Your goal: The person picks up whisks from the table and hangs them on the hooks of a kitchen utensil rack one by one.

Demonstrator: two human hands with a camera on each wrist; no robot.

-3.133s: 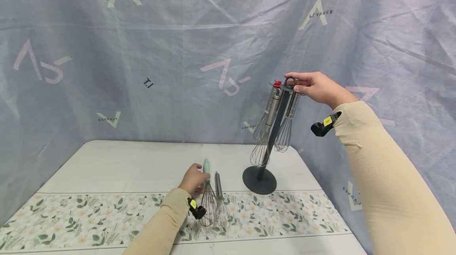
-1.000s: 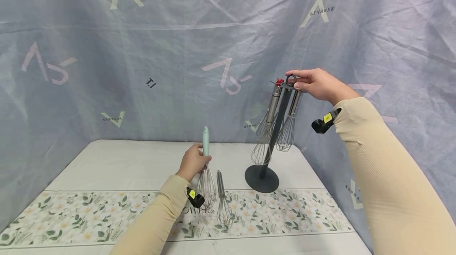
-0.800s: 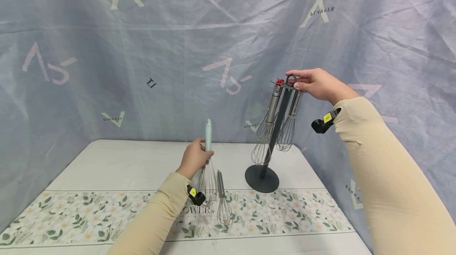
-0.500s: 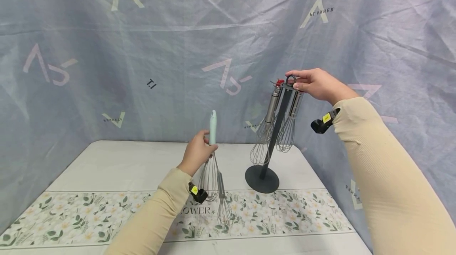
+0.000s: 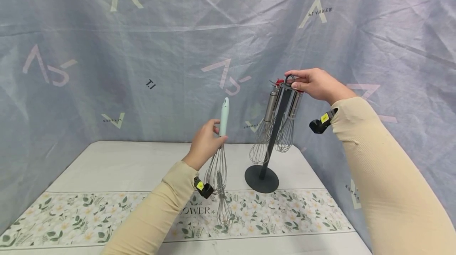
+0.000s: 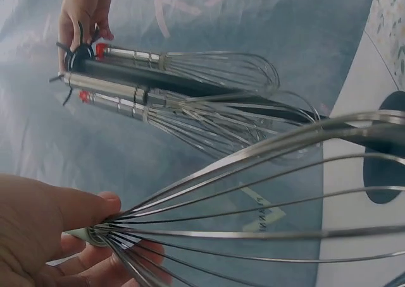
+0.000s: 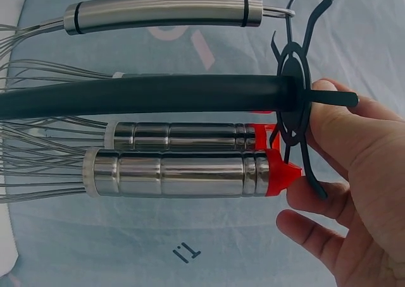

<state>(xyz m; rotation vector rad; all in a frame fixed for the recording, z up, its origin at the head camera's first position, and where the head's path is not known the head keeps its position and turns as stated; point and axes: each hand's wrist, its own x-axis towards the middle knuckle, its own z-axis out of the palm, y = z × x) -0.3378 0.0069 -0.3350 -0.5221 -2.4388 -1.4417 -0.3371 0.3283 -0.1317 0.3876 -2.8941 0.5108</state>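
Observation:
In the head view my left hand [image 5: 204, 144] grips a balloon whisk [image 5: 224, 118] low on its mint-green handle. The whisk is raised off the table, handle up and wires hanging down. Close up in the left wrist view, thumb and fingers of the left hand [image 6: 38, 230] close round the spot where the wires meet the handle. At right, my right hand [image 5: 317, 84] holds the top of a dark metal stand [image 5: 277, 128] by its ring. Several whisks hang from the stand's hooks; the right wrist view shows one steel handle [image 7: 164, 12] and a red-ended handle [image 7: 180, 173].
A smaller steel whisk [image 5: 224, 207] lies on the floral band of the white tablecloth [image 5: 117, 168], partly behind the raised whisk's wires. The stand's round base [image 5: 261, 181] sits on the table at right. A grey-blue curtain [image 5: 171, 69] surrounds the back and sides.
My left hand has lifted the mint-handled whisk from the table and carried it up and right, toward the stand. My right hand keeps its hold at the stand's top.

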